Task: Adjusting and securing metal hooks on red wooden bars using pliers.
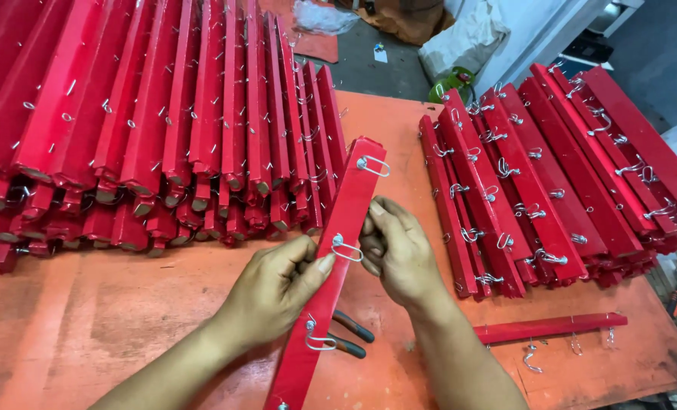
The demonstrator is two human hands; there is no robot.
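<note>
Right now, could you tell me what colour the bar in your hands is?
The bar is bright red, seen in the head view.

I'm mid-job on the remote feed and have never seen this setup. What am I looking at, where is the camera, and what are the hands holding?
There is no machine here: one camera on a person's head looks down at their two bare hands over an orange table. The left hand and right hand grip a long red bar from either side, fingers at its middle wire hook. The bar carries more hooks along its length. A big left stack of red bars and a right stack with hooks fitted flank it. Pliers lie under the bar, and a single bar lies lower right with loose hooks beside it.
</note>
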